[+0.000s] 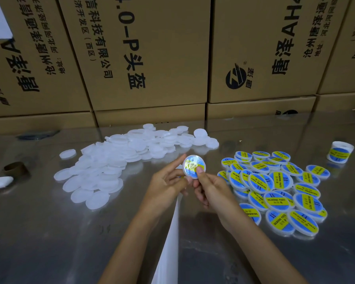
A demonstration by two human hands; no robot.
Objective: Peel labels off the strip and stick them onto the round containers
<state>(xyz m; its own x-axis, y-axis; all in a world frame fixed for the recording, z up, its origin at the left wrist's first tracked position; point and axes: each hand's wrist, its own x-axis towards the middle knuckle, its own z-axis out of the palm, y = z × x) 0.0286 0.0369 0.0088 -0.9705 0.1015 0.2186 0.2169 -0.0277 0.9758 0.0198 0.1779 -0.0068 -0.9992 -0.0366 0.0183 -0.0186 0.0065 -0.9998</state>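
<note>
Leftmost, well left of the held container [194, 166], the unlabeled containers [103, 171] lie heaped on the table [49, 232]. Next, the left hand [168, 184] cradles the held container from behind, its fingers partly straight, while the right hand [208, 186] pinches it, thumb pressing the label flat. Below hangs the strip [170, 238], running toward the viewer. Right of it sits the labeled pile [275, 187], nearer the right hand.

A shiny grey metal tabletop [49, 232] carries a heap of plain white round plastic containers [111, 160], a pile of blue-and-yellow labelled round containers [275, 189], a white label roll [340, 152] and a white paper backing strip [168, 242].
</note>
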